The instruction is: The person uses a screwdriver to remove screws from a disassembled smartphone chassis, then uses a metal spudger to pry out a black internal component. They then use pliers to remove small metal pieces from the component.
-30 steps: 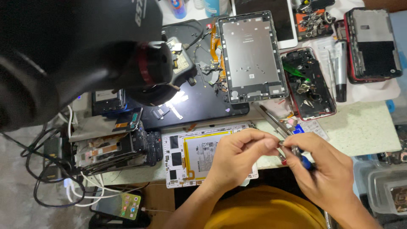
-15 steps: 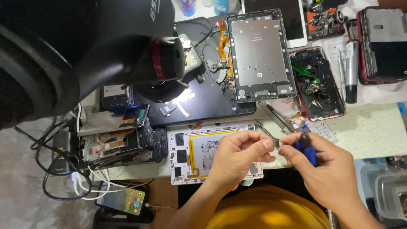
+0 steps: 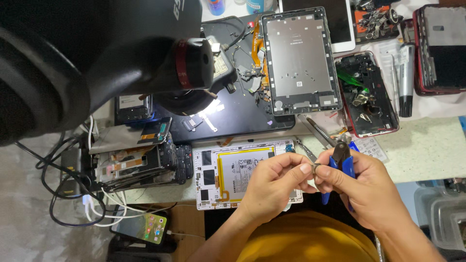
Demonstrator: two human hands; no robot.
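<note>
Both hands are up over the near edge of the tabletop (image 3: pixel 427 145), meeting at about five o'clock from the opened white tablet (image 3: pixel 228 170). The left hand (image 3: pixel 272 187) is pinching a tiny greyish part (image 3: pixel 316 168) between thumb and forefinger — too small to tell what it is. The right hand (image 3: pixel 361 187) is wrapped around blue-handled cutters (image 3: pixel 341 160), nose pointing to twelve o'clock, just beside that part. By the look of it, this is the trimming or nipping step on the little piece. The next move calls for a steady pinch and the cutter tip lined up exactly — a slip could send the part flying among the clutter.
</note>
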